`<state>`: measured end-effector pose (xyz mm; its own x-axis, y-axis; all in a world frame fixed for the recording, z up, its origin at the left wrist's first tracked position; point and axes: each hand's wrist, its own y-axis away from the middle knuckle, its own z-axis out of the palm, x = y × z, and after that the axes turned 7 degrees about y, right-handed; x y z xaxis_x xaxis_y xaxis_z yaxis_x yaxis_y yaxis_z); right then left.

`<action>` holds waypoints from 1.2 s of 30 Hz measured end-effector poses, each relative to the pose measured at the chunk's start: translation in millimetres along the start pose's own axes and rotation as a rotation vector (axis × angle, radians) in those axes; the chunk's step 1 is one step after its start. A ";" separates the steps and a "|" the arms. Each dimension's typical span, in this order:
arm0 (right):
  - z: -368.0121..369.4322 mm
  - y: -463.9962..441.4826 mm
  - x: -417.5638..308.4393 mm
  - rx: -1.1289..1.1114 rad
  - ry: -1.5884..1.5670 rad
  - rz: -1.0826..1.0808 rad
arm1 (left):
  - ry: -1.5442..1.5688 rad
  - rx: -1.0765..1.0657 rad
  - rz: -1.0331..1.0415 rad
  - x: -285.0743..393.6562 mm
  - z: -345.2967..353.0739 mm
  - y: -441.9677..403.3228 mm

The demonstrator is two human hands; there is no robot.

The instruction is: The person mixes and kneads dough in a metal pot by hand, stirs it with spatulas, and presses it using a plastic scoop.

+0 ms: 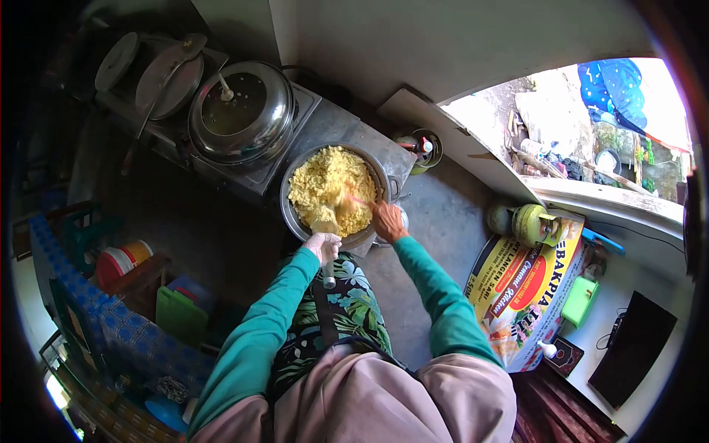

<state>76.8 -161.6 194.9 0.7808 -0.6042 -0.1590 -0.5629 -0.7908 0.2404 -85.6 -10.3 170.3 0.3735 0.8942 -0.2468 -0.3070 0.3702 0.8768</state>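
A wide metal pot (286,193) full of yellow crumbly food (325,177) stands before me at the counter's end. My left hand (323,246), in a thin whitish glove, is closed around the metal handle of a spatula (329,275). The spatula's blade lies at the pot's near side and is coated with the food. My right hand (388,220), bare, is over the pot's right rim. Its fingers are closed on a pinkish-handled utensil (359,201) reaching into the food; the far end is blurred, so its kind is unclear.
Left of the pot, a large lidded steel pot (240,111) sits on the stove (303,111). Beyond it are a round pan (170,83) and a long ladle (159,96). A green gas cylinder (533,225) and a printed banner (528,288) are at the right, under a window opening.
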 end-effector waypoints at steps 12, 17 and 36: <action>25.1 -73.0 18.8 0.186 -0.226 0.444 | 0.028 0.055 -0.006 1.2 2.4 2.5; 11.0 -111.7 23.4 -0.057 -0.016 0.139 | 0.002 0.040 -0.021 3.6 5.8 13.7; -10.9 -133.7 4.8 -0.072 -0.002 -0.085 | 0.063 0.068 -0.101 5.6 -0.3 7.5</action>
<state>158.8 -57.7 172.4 0.8241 -0.5358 -0.1837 -0.4741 -0.8299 0.2941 -86.1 -2.5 175.4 0.3432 0.8680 -0.3589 -0.2099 0.4433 0.8714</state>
